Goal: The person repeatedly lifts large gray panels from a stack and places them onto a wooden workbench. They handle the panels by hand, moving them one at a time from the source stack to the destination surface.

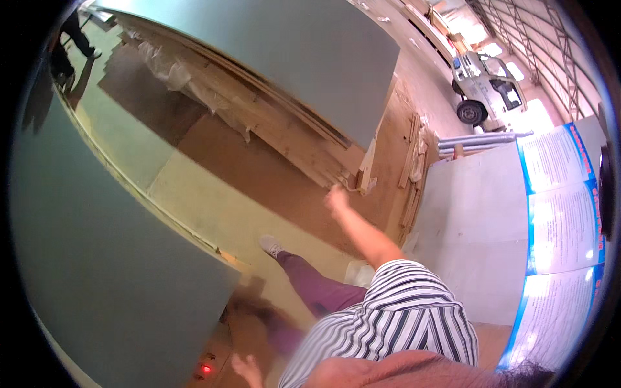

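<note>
My right hand [336, 199] is stretched out in the air with its fingers apart and nothing in it. It points toward the corner of a stack of wooden boards [278, 129]. My left hand [246, 369] is low at the bottom edge, fingers spread and empty, beside a tan control panel with a lit red lamp [206, 369]. My striped shirt [388, 317], purple trouser leg [317, 284] and white shoe [272, 245] show between the hands. The area by the left hand is blurred.
A large grey-green panel [97, 258] fills the left, with another [278, 58] lying on the board stack. Loose wooden strips [414, 168], grey pipes [472, 139], a pale sheet [472, 226] and blue-bordered posters [559, 213] are on the right. A white truck [482, 90] is parked far right. Another person [74, 35] is at the top left.
</note>
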{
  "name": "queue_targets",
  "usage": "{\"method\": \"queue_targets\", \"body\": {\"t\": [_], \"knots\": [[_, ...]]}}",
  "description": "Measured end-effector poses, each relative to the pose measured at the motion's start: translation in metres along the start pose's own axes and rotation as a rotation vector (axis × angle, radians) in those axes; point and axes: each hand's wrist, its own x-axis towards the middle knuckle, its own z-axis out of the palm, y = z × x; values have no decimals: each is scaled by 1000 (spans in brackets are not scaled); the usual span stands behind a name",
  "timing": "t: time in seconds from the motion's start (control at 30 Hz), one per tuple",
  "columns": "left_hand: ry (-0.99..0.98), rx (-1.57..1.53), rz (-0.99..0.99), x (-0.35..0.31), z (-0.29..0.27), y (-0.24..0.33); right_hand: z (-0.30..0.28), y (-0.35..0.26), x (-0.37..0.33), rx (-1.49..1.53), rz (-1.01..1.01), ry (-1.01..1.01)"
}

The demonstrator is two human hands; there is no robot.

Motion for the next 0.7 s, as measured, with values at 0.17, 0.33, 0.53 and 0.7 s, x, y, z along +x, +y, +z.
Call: {"method": "queue_targets", "body": {"t": [0.17,0.33,0.53,0.7], "knots": [[-516,-163,-28,-26,21,113,-108,-141,122,-6,-277,269],[-491,-285,164,-7,40,166,-223,-214,222,50,-274,89],[-284,-260,-31,-8,-17,156,-126,-197,175,123,-83,-42],[-314,-144,-89,-30,21,82,-104,-193,165,143,-36,12]]}}
